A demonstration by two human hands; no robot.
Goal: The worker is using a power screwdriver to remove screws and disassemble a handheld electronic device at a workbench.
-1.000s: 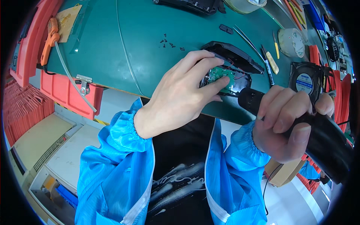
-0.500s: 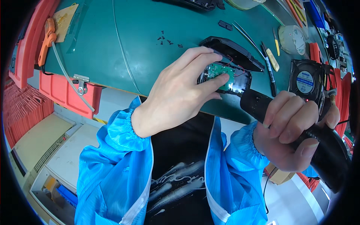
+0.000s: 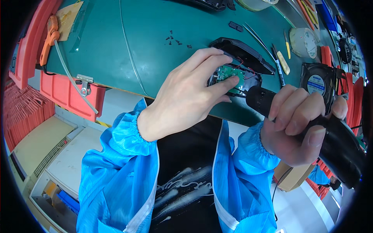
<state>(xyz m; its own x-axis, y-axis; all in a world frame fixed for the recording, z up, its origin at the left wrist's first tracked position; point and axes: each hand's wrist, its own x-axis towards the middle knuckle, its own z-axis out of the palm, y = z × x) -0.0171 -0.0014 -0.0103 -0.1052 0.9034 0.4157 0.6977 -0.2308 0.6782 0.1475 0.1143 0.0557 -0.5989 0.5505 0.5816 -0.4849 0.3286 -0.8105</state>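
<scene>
Near the table's front edge lies an opened black plastic housing (image 3: 254, 80) with a green circuit board (image 3: 225, 72) in it. My left hand (image 3: 186, 87) is closed around its left part, the thumb pressing over the board. Thin red wires run from the board to the other black shell (image 3: 243, 53), which leans just behind. My right hand (image 3: 297, 116) grips a black electric screwdriver (image 3: 259, 100), held nearly level with its tip pointing left at the housing's near edge. Whether the tip sits on a screw is too small to tell.
Several small black screws (image 3: 178, 42) lie loose behind my left hand. Tweezers (image 3: 257, 37), a marker (image 3: 279, 70) and a tape roll (image 3: 303, 42) lie to the right, near a black fan (image 3: 315, 80). An orange glue gun (image 3: 49, 40) rests at the far left.
The screwdriver and my right hand have shifted slightly left and up, closer to the housing. My left hand keeps its hold; the whole view has moved a little.
</scene>
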